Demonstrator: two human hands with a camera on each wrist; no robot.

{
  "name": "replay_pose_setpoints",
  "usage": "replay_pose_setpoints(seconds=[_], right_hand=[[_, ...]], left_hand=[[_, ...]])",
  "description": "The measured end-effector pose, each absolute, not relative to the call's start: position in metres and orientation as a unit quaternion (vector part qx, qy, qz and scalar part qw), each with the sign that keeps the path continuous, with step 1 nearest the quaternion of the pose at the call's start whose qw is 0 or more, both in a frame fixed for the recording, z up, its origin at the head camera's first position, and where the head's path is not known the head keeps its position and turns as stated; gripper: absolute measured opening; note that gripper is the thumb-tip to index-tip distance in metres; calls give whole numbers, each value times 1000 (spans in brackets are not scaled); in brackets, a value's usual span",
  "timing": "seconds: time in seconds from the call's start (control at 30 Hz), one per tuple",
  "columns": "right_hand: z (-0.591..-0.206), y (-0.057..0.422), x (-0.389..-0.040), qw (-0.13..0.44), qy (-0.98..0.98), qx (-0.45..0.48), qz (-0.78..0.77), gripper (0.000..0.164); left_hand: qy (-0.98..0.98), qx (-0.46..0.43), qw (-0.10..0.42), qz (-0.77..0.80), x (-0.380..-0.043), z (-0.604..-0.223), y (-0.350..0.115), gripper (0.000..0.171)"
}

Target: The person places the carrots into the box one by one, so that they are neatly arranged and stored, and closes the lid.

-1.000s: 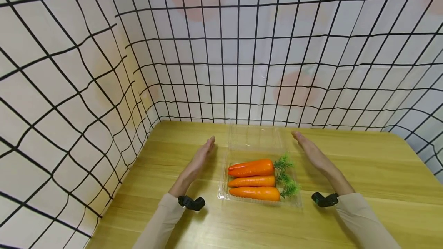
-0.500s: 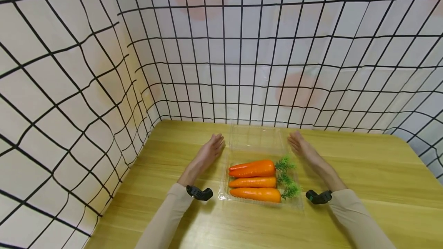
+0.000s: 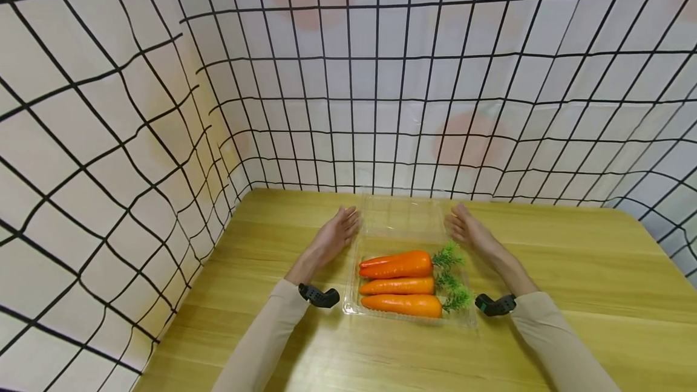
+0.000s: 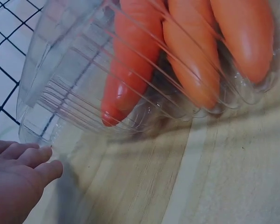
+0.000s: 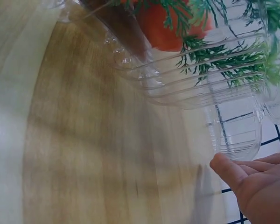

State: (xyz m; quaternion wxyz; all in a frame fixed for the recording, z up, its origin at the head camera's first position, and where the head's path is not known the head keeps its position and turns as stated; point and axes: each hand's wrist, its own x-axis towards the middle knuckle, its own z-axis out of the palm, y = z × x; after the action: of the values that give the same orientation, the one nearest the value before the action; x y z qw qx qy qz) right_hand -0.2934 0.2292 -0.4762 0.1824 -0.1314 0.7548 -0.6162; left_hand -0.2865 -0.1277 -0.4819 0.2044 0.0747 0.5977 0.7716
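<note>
A clear plastic clamshell box [image 3: 350, 302] lies in the middle of the table in the head view, its see-through lid [image 3: 403, 216] folded back to the far side. Inside are several orange carrots [image 3: 400, 304], tips to the left, with green leafy tops [image 3: 456, 298] on the right. My left hand [image 3: 332, 238] is beside the lid's left edge, fingers extended and slightly bent. Mirroring it, my right hand [image 3: 476, 238] is at the lid's right edge. Neither grips anything. In the wrist views the left fingers [image 4: 37, 158] and right fingers [image 5: 231, 170] come close to the plastic; contact is unclear.
The wooden table [image 3: 572, 271] extends to both sides of the box. Behind it and along the left stands a white sheet with a black grid [image 3: 414, 101]. Black wrist cameras [image 3: 321, 296] sit on both wrists near the front corners of the box.
Both hands have moved inward, toward the lid's left and right edges, and turned so more of their backs shows. The box and the carrots have stayed in place.
</note>
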Motion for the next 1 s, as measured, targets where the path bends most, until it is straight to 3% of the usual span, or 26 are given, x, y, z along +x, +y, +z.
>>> replay_pose_setpoints(seconds=[0.33,1.0], right_hand=[[-473,231,-291,171,755,-140,-618,85],[-447,234,-276,72,750,-201,-625,76]], left_hand=[[596,81,196,774,-288,-479,-128,67],[591,138,161,778,-284,-449,-137,65]])
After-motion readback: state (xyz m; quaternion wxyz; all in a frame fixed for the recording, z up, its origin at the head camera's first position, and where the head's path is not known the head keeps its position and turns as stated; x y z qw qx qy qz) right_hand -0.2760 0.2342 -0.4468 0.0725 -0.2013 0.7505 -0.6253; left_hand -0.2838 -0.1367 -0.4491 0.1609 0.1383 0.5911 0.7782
